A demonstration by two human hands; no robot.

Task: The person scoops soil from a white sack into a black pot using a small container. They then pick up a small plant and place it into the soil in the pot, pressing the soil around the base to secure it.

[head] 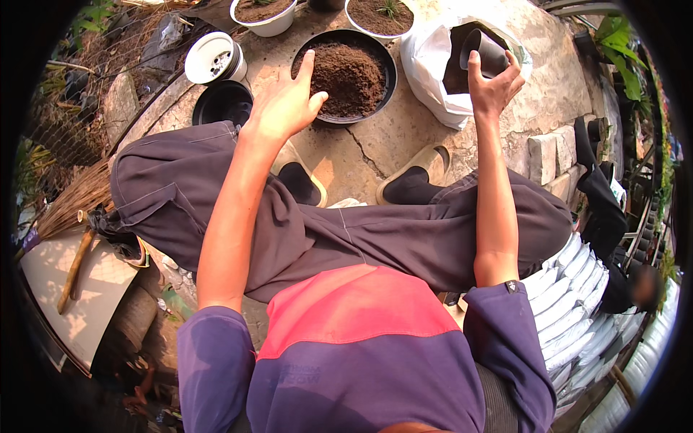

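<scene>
My right hand (494,86) grips a small black plastic pot (484,51), tilted in the mouth of a white plastic sack (427,70) that holds dark soil. My left hand (287,100), holding nothing, has its fingers spread at the left rim of a wide black pot (392,81). Dark brown soil (352,78) is heaped in that pot. Left of it, nested white pots (203,59) lie tilted beside an empty-looking black pot (222,100). Beyond stand a white pot of soil with a small green plant (379,16) and another white pot of soil (263,16).
Cracked concrete (346,157) lies between my feet. Pale blocks (552,154) stand at the right, with stacked white bags (568,308) lower down. A person in dark clothes (601,211) is at the right edge. A twig broom (81,200) and a wooden handle (74,270) lie at the left.
</scene>
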